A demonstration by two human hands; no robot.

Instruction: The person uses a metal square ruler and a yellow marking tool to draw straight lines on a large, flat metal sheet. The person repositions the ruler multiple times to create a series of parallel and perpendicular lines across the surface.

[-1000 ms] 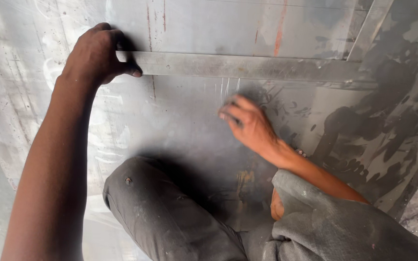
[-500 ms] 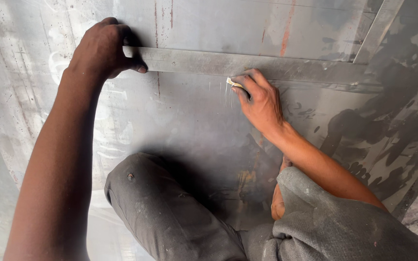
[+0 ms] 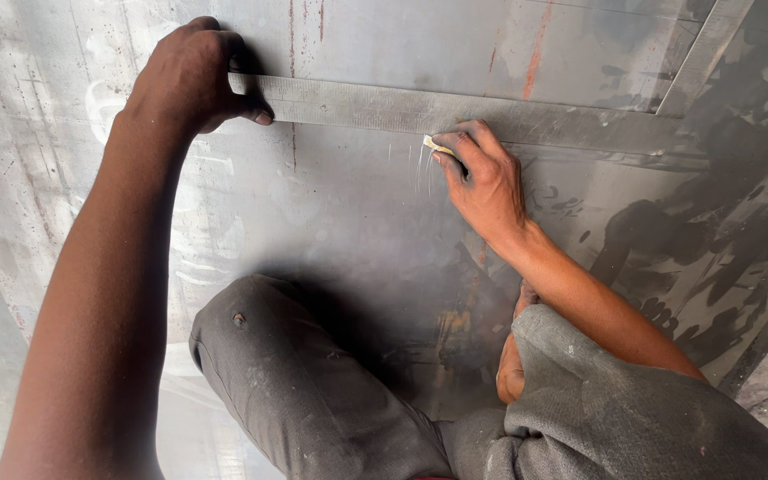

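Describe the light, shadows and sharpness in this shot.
Head view: soft daylight, pale glare on the grey metal sheet at left; a dark shadow pools by the bent grey-trousered knee; both hands, left and right, and the long steel ruler look sharp.

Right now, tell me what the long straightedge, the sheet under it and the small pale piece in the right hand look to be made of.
Straightedge: likely steel, dull grey, with fine graduations along its edge.
Sheet: looks like metal plate, grey, with rust-red streaks and scratch marks.
Pale piece: possibly chalk or soapstone, cream and matte, pinched in the right hand; too small to be sure.
The left hand presses the straightedge's end.
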